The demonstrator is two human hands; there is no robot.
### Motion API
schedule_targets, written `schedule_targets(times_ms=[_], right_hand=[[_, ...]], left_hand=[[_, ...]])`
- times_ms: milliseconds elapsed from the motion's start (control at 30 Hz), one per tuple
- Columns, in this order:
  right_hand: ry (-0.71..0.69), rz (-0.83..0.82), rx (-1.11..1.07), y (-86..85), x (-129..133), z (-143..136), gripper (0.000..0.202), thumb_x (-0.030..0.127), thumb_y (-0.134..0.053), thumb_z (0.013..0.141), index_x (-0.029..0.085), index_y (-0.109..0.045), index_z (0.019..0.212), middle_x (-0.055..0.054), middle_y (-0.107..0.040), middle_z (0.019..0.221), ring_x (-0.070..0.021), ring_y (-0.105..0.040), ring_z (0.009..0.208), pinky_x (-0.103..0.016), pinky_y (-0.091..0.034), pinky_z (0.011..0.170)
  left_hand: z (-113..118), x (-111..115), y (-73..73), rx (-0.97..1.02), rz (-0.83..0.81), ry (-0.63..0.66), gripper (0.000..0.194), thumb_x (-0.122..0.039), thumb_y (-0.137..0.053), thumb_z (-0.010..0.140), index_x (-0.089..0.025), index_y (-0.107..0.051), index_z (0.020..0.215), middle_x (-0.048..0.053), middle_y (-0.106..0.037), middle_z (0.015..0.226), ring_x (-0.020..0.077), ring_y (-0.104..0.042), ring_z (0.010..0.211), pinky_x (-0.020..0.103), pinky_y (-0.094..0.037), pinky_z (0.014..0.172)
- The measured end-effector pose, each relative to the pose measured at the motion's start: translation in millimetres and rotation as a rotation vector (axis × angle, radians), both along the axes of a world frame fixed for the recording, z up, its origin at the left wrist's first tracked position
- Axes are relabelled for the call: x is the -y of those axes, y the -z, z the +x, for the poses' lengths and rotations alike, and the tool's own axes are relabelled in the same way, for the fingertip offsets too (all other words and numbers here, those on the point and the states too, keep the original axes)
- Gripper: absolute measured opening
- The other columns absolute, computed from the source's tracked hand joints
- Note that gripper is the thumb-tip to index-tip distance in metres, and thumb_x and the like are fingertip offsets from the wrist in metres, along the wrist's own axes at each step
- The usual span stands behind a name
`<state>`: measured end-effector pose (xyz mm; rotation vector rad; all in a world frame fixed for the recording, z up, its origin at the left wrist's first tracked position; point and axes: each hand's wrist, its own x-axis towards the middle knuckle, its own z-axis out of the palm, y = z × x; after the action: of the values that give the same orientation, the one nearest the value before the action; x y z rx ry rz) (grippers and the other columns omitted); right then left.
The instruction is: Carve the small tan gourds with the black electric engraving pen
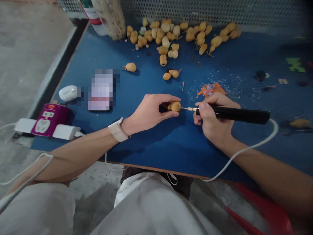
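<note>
Between the thumb and fingers of my left hand is a small tan gourd, its rounded end facing right. My right hand is closed pen-style around a black corded rotary tool with a brass-coloured collet. The thin bit points left, and its tip is at the gourd's end; whether it has entered the surface I cannot tell. A white cord runs from the tool's back end. Just beyond my right hand lies a heap of orange and purple scraps amid pale shavings.
Many small gourds are piled along the back of the blue table, before a perforated metal panel. At left are a blurred phone, a white earbud case and a purple power adapter. A small loose bit lies mid-table.
</note>
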<state>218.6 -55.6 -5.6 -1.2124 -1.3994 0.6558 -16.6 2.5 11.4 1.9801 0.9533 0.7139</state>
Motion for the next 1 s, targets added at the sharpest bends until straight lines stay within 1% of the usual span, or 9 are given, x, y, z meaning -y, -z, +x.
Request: schedule_targets(times_ms=[133,300,533,700,833,1000], right_hand=[[-0.007,0.008,-0.003,0.4,0.2,-0.7,0.038,0.052,-0.081,0.106,0.030,-0.069,0.077,0.005,-0.063,0.055,-0.0172,-0.058,0.044,-0.037,-0.047,0.050],[-0.015,0.013,0.000,0.6,0.5,-0.3,0.041,0.056,-0.081,0.107,0.030,-0.069,0.077,0.005,-0.063,0.055,-0.0169,-0.058,0.044,-0.038,-0.046,0.050],[-0.026,0.004,-0.003,-1.3,0.5,-1.2,0.041,0.057,-0.082,0.106,0.029,-0.069,0.079,0.005,-0.065,0.055,-0.0169,-0.060,0.045,-0.038,-0.047,0.052],[-0.009,-0.013,0.021,-4.9,0.7,-2.9,0.044,0.063,-0.082,0.104,0.030,-0.068,0.079,0.005,-0.066,0.054,-0.0172,-0.059,0.043,-0.038,-0.046,0.049],[-0.006,-0.017,0.040,-3.2,0.8,-2.4,0.047,0.069,-0.080,0.104,0.030,-0.068,0.080,0.005,-0.065,0.055,-0.0177,-0.060,0.045,-0.038,-0.045,0.049],[-0.011,-0.010,0.021,-2.2,1.3,-2.0,0.045,0.066,-0.081,0.105,0.030,-0.069,0.081,0.005,-0.066,0.055,-0.0174,-0.060,0.045,-0.038,-0.046,0.050]], left_hand=[[0.5,0.3,-0.5,0.002,0.012,0.008,0.038,-0.032,-0.092,0.095,-0.019,-0.091,0.131,0.009,-0.092,0.126,0.0244,-0.086,0.110,0.035,-0.069,0.103],[-0.7,0.0,-0.7,-0.011,0.026,0.009,0.038,-0.033,-0.092,0.095,-0.019,-0.091,0.130,0.009,-0.092,0.124,0.0250,-0.086,0.109,0.036,-0.069,0.102],[-0.1,0.3,-0.8,-0.004,0.032,0.011,0.036,-0.033,-0.093,0.095,-0.019,-0.091,0.129,0.009,-0.092,0.122,0.0245,-0.086,0.107,0.034,-0.068,0.100],[1.2,1.2,-2.5,-0.015,0.022,0.000,0.035,-0.032,-0.092,0.095,-0.018,-0.091,0.128,0.008,-0.092,0.121,0.0238,-0.085,0.105,0.034,-0.067,0.100],[0.8,0.9,-2.1,-0.016,0.021,0.005,0.035,-0.031,-0.092,0.095,-0.018,-0.091,0.128,0.009,-0.091,0.122,0.0242,-0.085,0.107,0.034,-0.067,0.101],[0.7,0.5,-0.7,-0.003,0.022,0.004,0.035,-0.032,-0.092,0.095,-0.019,-0.091,0.127,0.009,-0.092,0.121,0.0242,-0.085,0.105,0.035,-0.068,0.099]])
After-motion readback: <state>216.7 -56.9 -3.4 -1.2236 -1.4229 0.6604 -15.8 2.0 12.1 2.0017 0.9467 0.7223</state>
